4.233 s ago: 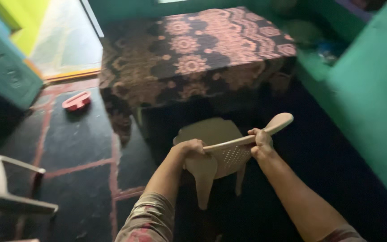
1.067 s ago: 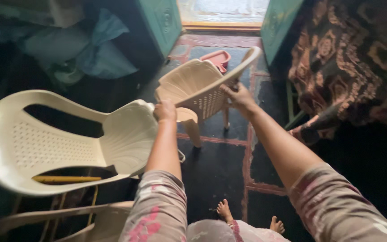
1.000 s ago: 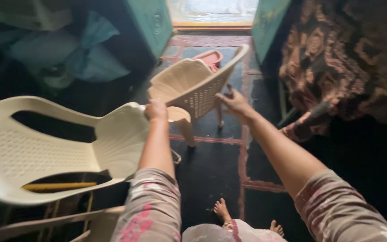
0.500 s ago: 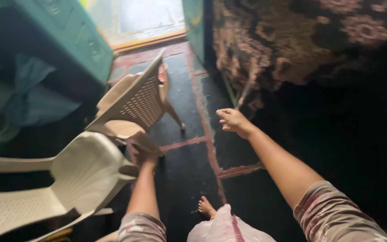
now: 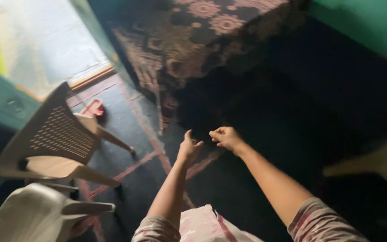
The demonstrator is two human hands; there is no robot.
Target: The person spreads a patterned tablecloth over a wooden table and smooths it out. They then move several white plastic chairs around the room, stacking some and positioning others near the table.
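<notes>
the beige plastic chair (image 5: 57, 143) stands on the dark floor (image 5: 135, 179) at about nine o'clock from the hands, well apart from both. its perforated back faces the camera, and its legs rest on the floor's dark slabs with their reddish joints. neither hand touches it.

the left hand (image 5: 188, 147) is held out in front, empty, fingers loosely spread and thumb raised, with nothing in its grasp. the right hand (image 5: 225, 137) hangs just beside it at about two o'clock, also empty, its fingers half curled inward around nothing. the two hands are close together but not touching.

a second pale plastic chair (image 5: 36, 215) sits at about seven o'clock from the first, just beside it, partly cut off by the lower edge. a small pink object (image 5: 93, 107) lies on the floor at one o'clock from the beige chair, near a sunlit doorway (image 5: 45, 45). a table draped in a dark patterned cloth (image 5: 193, 40) fills the twelve o'clock area beyond the hands. a blurred pale shape (image 5: 381, 161) shows at three o'clock.
</notes>
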